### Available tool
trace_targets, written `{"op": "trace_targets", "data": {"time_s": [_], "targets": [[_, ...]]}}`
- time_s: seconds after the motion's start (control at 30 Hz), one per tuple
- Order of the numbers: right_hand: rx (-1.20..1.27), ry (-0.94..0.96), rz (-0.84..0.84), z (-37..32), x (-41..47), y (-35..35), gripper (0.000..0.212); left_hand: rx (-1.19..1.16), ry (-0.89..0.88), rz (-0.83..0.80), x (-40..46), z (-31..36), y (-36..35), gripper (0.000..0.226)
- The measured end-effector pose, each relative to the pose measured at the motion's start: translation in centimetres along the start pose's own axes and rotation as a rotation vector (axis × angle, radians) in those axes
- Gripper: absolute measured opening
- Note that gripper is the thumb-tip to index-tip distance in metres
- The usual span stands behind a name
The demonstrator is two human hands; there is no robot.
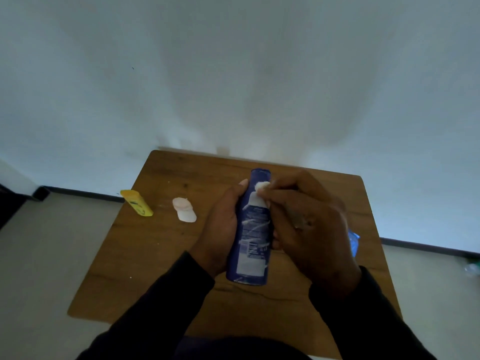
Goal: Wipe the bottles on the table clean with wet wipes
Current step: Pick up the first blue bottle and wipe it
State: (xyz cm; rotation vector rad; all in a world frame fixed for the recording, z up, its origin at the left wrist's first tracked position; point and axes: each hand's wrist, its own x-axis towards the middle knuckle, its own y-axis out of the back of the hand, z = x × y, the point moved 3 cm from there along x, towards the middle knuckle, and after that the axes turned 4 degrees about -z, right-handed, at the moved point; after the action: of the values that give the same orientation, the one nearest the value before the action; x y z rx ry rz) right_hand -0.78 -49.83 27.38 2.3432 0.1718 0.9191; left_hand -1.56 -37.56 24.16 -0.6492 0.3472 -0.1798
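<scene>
A tall blue bottle (251, 237) with a white printed label is held above the wooden table (155, 255), its far end pointing away from me. My left hand (220, 229) grips it from the left side. My right hand (309, 222) pinches a small white wet wipe (262, 187) against the upper part of the bottle. A yellow bottle (137, 203) lies at the table's left edge. A small pale pink bottle (184, 209) lies to its right.
A blue packet (353, 241) shows partly behind my right hand at the table's right side. The table stands against a pale wall. Grey floor lies on both sides, with a small object (471, 268) on it at far right.
</scene>
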Motion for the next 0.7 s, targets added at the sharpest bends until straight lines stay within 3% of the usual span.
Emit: {"op": "trace_targets", "data": {"time_s": [0.1, 0.2, 0.37, 0.5, 0.7], "targets": [[-0.074, 0.007, 0.011, 0.1, 0.5, 0.3, 0.012, 0.062, -0.019, 0.012, -0.3, -0.4, -0.5, 0.046], [-0.088, -0.030, 0.061, 0.6, 0.9, 1.4, 0.010, 0.118, 0.012, -0.017, -0.6, -0.5, -0.9, 0.055], [-0.002, 0.058, -0.067, -0.8, 0.0, 1.2, 0.012, 0.134, -0.094, 0.060, -0.9, -0.3, -1.2, 0.056], [-0.109, -0.001, 0.020, -0.2, 0.7, 1.7, 0.018, 0.179, -0.075, 0.031, -1.1, -0.1, -1.6, 0.060], [-0.092, 0.084, -0.176, -1.0, -0.4, 1.3, 0.028, 0.193, -0.111, 0.018, -1.3, 0.2, -1.9, 0.063]]}}
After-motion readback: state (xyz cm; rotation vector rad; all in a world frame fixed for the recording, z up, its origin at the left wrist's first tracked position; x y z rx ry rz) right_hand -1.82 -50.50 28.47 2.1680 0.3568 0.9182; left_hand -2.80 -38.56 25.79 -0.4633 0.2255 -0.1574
